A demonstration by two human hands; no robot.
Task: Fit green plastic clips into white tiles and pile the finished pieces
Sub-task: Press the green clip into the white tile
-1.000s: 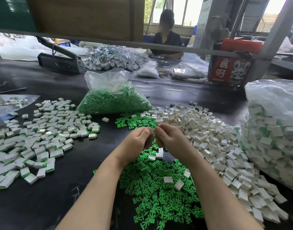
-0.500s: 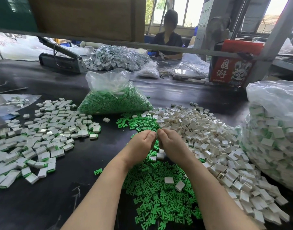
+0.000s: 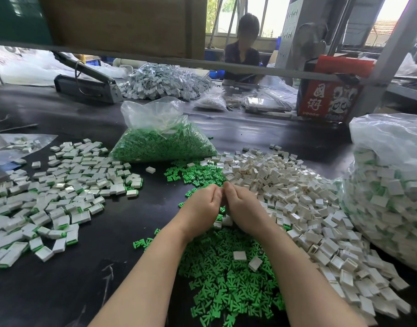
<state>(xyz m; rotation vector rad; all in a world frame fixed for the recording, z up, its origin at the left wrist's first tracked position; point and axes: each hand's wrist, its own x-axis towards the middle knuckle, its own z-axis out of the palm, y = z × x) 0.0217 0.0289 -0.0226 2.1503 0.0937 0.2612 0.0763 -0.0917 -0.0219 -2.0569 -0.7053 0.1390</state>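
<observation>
Since 1 second ago, our left hand (image 3: 204, 206) and right hand (image 3: 242, 208) stay knuckle to knuckle over loose green plastic clips (image 3: 228, 284), fingers curled; whatever they pinch is hidden.

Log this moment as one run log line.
stage: fitting clip into tile | left hand: fingers curled, against right | right hand: fingers curled | held piece: hidden | finished pile: left | loose green clips: under wrists

You're in a small assembly workshop: your black worktop (image 3: 61, 291) carries bulk heaps of white tiles (image 3: 297, 197), loose green clips (image 3: 226, 291), bagged parts (image 3: 162, 142), a bag sealer (image 3: 87, 86), and another seated worker (image 3: 242, 50) opposite.
</observation>
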